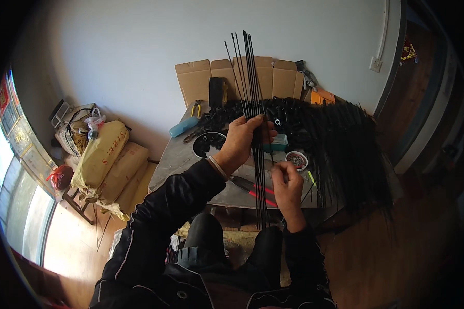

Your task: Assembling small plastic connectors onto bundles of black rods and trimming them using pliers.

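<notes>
The left hand (242, 140) is clamped around the middle of a bundle of thin black rods (259, 180), thumb laid across the front; the bundle stands almost upright in this view, running from twelve o'clock down to six o'clock through the grip, over the near part of a grey table (162, 172); the upper ends carry small thicker tips and fan out a little toward eleven o'clock. The right hand (287, 185) sits between four and five o'clock of the left; its thumb and forefinger are pinched together on what looks like a single rod (271, 154), just beside the bundle; the other fingers are curled in.

Clock hours from the left hand: a bowl (195, 147) with black parts in it is at nine o'clock; a blue bottle (184, 126) lies beyond it; yellow-handled pliers (195, 110) are at ten; a black box (217, 91) stands at eleven, before upright cardboard (193, 82) spanning eleven to one; a heap of black parts (288, 109) reaches across to two; a teal box (280, 142) is at three, with a large pile of black rods (350, 149) farther out; a small white tub (305, 166) is nearly at four; red-handled pliers (252, 194) lie at five, partly behind the bundle.
</notes>
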Tool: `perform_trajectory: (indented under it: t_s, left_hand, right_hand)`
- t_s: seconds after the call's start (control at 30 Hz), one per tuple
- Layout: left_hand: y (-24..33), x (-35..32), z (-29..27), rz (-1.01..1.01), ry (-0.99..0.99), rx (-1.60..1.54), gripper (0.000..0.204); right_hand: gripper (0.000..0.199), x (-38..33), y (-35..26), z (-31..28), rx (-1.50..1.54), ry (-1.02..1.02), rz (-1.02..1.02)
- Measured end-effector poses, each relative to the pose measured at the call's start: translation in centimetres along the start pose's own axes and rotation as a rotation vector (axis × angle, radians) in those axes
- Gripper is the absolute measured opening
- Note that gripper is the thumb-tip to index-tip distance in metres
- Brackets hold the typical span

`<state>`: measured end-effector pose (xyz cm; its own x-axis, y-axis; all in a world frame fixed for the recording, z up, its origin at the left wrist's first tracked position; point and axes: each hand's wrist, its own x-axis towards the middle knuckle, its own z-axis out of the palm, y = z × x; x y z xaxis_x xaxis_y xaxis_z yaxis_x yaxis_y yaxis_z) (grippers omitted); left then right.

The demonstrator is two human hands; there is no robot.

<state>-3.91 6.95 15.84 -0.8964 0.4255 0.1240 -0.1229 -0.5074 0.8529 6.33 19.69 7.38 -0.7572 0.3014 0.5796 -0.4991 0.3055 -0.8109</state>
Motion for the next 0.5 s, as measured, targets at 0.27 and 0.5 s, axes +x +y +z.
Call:
perform_trajectory:
  t_s: [0.27, 0.5]
  left_hand:
    - [-0.4, 1.2, -1.0, 0.041, 0.027, -0.069, 0.023]
    - [1.1, 0.9, -1.5, -0.008, -0.058, -0.049, 0.023]
  right_hand:
    - [0.009, 5.5, -2.3, -5.9, 0.275, 0.323, 0.151]
    - [0.020, 18.7, 2.9, -15.7, -0.544, 0.468, -0.244]
